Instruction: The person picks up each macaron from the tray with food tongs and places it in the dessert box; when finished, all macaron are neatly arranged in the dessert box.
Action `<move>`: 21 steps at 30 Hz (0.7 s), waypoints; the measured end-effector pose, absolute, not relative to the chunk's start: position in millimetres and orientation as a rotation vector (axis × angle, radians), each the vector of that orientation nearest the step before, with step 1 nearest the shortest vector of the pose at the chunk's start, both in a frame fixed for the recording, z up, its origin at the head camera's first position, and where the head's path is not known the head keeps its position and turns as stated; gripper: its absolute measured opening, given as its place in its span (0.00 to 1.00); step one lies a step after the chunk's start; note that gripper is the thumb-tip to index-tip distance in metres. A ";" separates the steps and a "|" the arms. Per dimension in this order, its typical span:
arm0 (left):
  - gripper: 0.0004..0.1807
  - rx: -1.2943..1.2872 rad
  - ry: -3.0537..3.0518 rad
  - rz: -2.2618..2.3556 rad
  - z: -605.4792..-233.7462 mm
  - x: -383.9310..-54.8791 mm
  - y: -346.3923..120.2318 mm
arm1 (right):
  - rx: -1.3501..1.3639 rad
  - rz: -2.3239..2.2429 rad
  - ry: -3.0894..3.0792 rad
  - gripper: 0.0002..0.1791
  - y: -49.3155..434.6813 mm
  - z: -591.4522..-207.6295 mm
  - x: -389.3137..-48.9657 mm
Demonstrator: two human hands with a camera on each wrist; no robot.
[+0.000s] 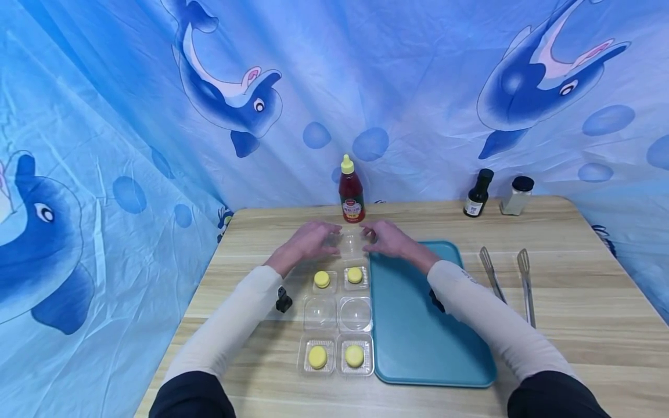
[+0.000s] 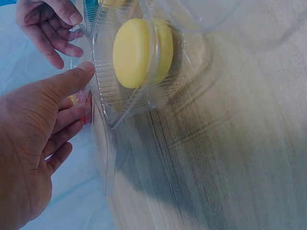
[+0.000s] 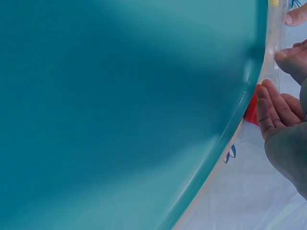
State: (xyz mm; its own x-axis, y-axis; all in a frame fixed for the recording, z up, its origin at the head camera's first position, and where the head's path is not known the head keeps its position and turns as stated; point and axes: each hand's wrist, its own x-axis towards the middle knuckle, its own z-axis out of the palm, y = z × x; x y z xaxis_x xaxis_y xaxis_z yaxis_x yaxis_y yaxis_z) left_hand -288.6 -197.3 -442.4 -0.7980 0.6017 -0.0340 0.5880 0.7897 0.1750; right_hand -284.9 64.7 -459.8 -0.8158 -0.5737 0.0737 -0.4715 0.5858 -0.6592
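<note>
Head view shows the left hand (image 1: 312, 241) and right hand (image 1: 388, 238) flanking a clear square plastic lid (image 1: 351, 244), near the far edge of a wood-grain worktop (image 1: 261, 232). The lid lies beyond a clear plastic box (image 1: 347, 286) carrying a round yellow macaron (image 1: 355, 275). Both hands are partly open, thumbs parted from the fingers; neither clearly holds anything, and whether either touches the lid I cannot tell. An uneven pull could flex the thin plastic, drag the light box and tip the macaron. Pushing outward might topple the red sauce bottle with a yellow cap (image 1: 352, 194), standing just behind at the far edge. The right forearm crosses a teal rectangular tray (image 1: 418, 342), whose raised rim could snag it. Toward the worktop's far right corner stand a small dark bottle (image 1: 475, 196) and a black-lidded glass jar (image 1: 516, 200); two metal tongs (image 1: 527, 284) lie beyond the tray's right edge.
</note>
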 end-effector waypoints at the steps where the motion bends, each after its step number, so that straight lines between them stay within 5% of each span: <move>1: 0.40 0.962 2.890 0.238 -442.2 -288.6 -197.1 | -0.873 -1.056 2.662 0.38 64.5 -460.0 -284.8; 21: 0.47 1.029 3.009 0.460 -426.9 -276.5 -194.4 | -0.559 -1.761 2.303 0.38 61.6 -447.8 -271.7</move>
State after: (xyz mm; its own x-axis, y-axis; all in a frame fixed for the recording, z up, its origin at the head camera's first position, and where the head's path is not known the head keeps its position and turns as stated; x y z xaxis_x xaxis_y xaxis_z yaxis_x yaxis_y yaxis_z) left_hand -276.5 -194.4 -426.9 -0.7927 0.5885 0.1589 0.6091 0.7544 0.2447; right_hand -271.7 61.6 -447.8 -0.9111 -0.4051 0.0767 -0.1802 0.2239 -0.9578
